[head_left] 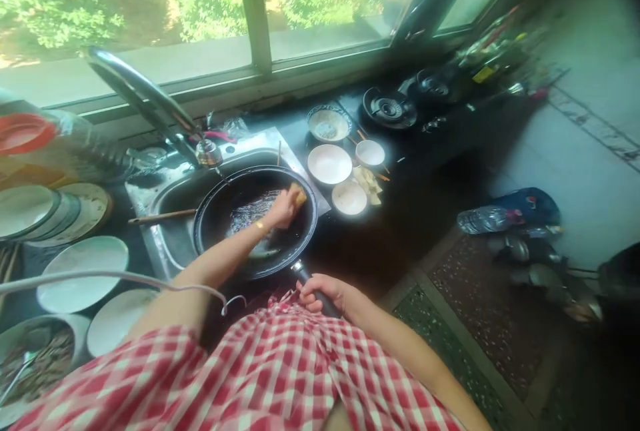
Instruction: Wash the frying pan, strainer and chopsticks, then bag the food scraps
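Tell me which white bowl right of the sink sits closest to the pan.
The large shallow white bowl, just past the pan rim; the smaller bowls sit farther right.

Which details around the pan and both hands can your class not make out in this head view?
- Left hand hides most of the yellow sponge.
- Right hand covers the pan handle end.
- Sink basin: hidden beneath the pan.
- Stove clutter: blurred.

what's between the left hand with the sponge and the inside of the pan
Nothing visible. The left hand presses the yellow sponge directly against the inner wall of the black pan in the sink. The faucet spout ends above the rim, off to the side. The right hand grips the handle.
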The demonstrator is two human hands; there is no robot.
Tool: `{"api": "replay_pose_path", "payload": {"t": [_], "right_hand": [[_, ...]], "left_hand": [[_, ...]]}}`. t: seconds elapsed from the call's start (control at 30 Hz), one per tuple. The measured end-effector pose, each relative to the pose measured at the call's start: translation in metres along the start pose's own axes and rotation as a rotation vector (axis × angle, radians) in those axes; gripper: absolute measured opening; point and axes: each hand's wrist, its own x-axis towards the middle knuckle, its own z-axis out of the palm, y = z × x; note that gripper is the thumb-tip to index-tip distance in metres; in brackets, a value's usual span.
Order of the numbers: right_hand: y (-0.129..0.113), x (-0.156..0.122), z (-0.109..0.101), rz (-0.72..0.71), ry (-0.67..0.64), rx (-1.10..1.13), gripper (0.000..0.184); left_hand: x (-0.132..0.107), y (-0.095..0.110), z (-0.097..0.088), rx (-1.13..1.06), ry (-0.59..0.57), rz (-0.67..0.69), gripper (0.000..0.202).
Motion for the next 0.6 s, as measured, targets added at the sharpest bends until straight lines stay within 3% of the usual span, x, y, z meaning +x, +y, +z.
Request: {"api": "replay_pose_path", "payload": {"t": [0.07,0.1,0.13,0.2,0.27,0.33,0.4,0.5,0.6], "right_hand": [[-0.001,0.002,-0.005,0.014,-0.017,0.012,0.031],[-0.001,0.004,-0.007,0.008,-0.027,0.019,0.031],[-0.001,0.005,-0.009,-0.003,-0.039,0.023,0.03],[-0.001,0.008,-0.013,-0.03,-0.056,0.02,0.028],[-0.002,0.011,-0.013,-0.03,-0.059,0.002,0.025],[-0.005,0.012,-0.01,0.004,-0.047,-0.02,0.024],[-0.009,0.011,-0.005,0.026,-0.017,-0.032,0.023],[-0.014,0.01,0.001,0.027,0.006,-0.03,0.023],[-0.015,0.009,0.002,0.038,-0.015,-0.021,0.023]], "left_hand": [[-0.03,0.0,0.014,-0.056,-0.147,0.207,0.047],[-0.049,-0.011,0.018,-0.083,-0.238,0.272,0.045],[-0.069,-0.028,0.019,-0.107,-0.33,0.309,0.042],[-0.098,-0.074,0.01,-0.064,-0.48,0.247,0.039],[-0.105,-0.118,-0.008,0.152,-0.498,0.078,0.041],[-0.086,-0.144,-0.027,0.328,-0.313,-0.023,0.043],[-0.052,-0.139,-0.037,0.364,-0.145,-0.093,0.044],[-0.013,-0.089,-0.028,0.253,-0.028,-0.114,0.048],[-0.022,-0.039,-0.001,0.201,-0.074,0.086,0.049]]}}
